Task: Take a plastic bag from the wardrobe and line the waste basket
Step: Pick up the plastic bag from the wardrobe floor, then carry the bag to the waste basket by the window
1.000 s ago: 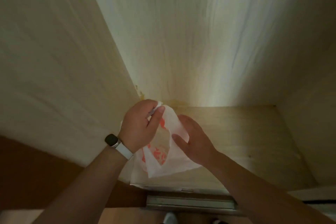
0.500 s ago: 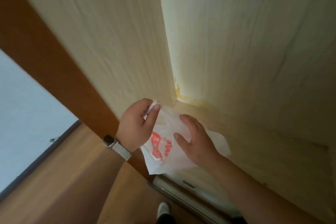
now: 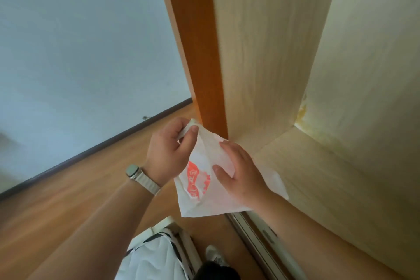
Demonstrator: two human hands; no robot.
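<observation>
So, looks like the fetching step, nearly wrapped up. Got the plastic bag (image 3: pixel 200 191) out of the wardrobe (image 3: pixel 261 52), held up in the air just in front of its orange edge, above the wooden floor (image 3: pixel 68 200). Probably calls for shaking it open next to find the mouth, then carrying it over to the waste basket. Can't tell whether that white, dark-striped thing (image 3: pixel 154 254) low in frame is the basket.

Going left to right: wearing a watch (image 3: pixel 133 170) on the left wrist. Pinching the bag's top corner with the left hand (image 3: pixel 169 150), thumb against curled fingers. Gripping the bag's right side with the right hand (image 3: pixel 241 175), fingers fairly straight over the plastic, thumb pressed on it, seemingly nipping a fold. Holding both hands close together, not touching, joined only by the bag.
</observation>
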